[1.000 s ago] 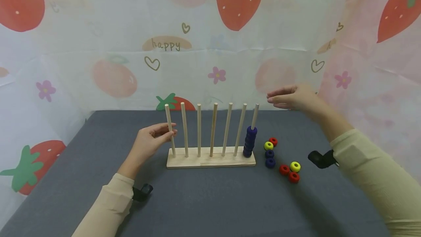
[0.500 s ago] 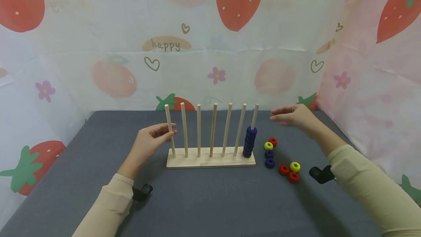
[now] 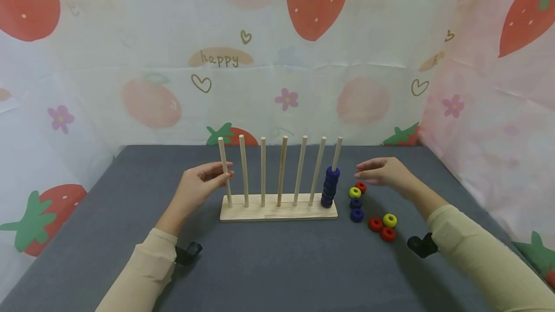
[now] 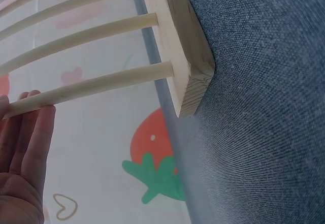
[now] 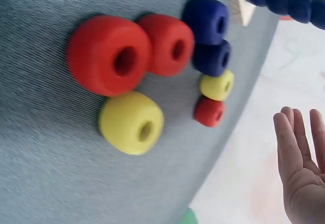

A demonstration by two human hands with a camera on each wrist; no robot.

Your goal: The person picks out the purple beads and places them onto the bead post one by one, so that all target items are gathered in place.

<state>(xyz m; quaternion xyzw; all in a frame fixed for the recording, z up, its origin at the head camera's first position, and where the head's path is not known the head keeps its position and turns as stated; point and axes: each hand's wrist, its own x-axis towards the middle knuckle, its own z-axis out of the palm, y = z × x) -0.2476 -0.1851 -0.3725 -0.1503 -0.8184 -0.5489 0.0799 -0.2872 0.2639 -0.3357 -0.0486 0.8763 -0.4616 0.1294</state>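
Observation:
A wooden peg rack (image 3: 277,213) stands on the table with a row of upright pegs. My left hand (image 3: 201,179) pinches its leftmost peg (image 4: 101,84) between thumb and fingers, partway up. Several dark blue beads (image 3: 330,187) are stacked on the rightmost peg, whose top stays bare. My right hand (image 3: 383,173), holding nothing, hovers right of that peg with fingers extended. Close by it lie a red bead (image 3: 361,187), a yellow bead (image 3: 355,192) and two blue beads (image 5: 205,21). Nearer to me sit two red beads (image 5: 109,56) and another yellow bead (image 5: 132,123).
The grey cloth-covered table (image 3: 277,273) runs back to a white curtain (image 3: 165,18) printed with strawberries and flowers. A black wrist camera (image 3: 188,253) is worn on the left wrist, and another black camera (image 3: 421,245) on the right.
My right hand has come down from above the table's back edge toward the loose beads, its fingers still extended. The left hand keeps its grip on the leftmost peg; rack and beads have not moved.

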